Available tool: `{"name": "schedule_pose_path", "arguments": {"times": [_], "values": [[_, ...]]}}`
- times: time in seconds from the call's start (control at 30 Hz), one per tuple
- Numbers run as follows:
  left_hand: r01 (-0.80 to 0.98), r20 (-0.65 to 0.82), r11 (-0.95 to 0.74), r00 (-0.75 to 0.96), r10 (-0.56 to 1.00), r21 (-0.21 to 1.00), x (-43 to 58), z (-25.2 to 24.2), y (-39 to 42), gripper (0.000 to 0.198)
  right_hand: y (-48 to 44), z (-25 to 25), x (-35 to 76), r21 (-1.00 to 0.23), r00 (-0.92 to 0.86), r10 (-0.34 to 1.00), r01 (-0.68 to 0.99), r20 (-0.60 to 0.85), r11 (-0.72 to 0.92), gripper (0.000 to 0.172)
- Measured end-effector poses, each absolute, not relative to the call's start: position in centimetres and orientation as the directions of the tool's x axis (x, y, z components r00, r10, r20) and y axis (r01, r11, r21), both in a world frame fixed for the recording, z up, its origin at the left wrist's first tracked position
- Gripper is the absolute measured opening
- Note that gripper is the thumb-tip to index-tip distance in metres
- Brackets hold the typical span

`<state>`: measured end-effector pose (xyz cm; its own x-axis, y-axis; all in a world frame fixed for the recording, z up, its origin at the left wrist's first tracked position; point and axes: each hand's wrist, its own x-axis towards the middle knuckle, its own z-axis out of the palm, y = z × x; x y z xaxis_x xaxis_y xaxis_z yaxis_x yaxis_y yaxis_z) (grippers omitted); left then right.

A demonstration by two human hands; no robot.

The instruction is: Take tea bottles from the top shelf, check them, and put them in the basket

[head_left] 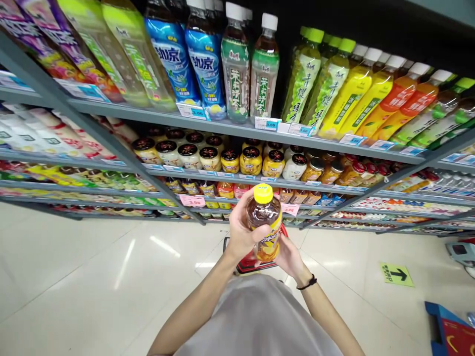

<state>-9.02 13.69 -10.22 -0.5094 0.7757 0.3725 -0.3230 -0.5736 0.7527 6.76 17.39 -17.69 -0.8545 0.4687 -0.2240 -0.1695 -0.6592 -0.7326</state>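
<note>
Two bare hands and a yellow-capped drink bottle before stocked shelves. The left hand (240, 225) is wrapped around the left side of the yellow-capped drink bottle (264, 217), its thumb laid across the label; the grip is drawn in to the bottle's width. The right hand (290, 256) is cupped at the lower right side, its fingers partly hidden behind the bottle. The bottle, filled with a dark amber liquid, is held in front of the body, cap uppermost. A black wristband (307, 282) encircles the right wrist. Beneath the hands, partly concealed, is a red-and-black shopping basket (252, 266); nearer lies the grey shirt (260, 316) of the wearer. Beyond the bottle, shelf rows bear pink price tags (192, 200), then dark-lidded jars (251, 160). The upper shelf carries, from left to right, blue-labelled bottles (204, 62), green-labelled tea bottles with white caps (264, 71) and yellow-labelled bottles (348, 94). To the right, a black arrow marks a yellow-green floor sign (396, 274) on pale tiles (85, 287).
</note>
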Motion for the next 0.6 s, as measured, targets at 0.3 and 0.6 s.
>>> {"name": "schedule_pose_path", "arguments": {"times": [0.3,0.6], "values": [[-0.175,0.585,-0.676,-0.378,0.717,0.716,-8.9,-9.0,13.1,0.071,17.1,-17.1,6.9,-0.691,-0.818,0.527,-0.245,-0.229,-0.68,0.041],[-0.087,0.626,-0.688,-0.345,0.7,0.721,-8.4,-8.7,12.5,0.076,16.9,-17.0,6.8,-0.648,-0.781,0.56,-0.278,-0.278,-0.709,0.039]]}}
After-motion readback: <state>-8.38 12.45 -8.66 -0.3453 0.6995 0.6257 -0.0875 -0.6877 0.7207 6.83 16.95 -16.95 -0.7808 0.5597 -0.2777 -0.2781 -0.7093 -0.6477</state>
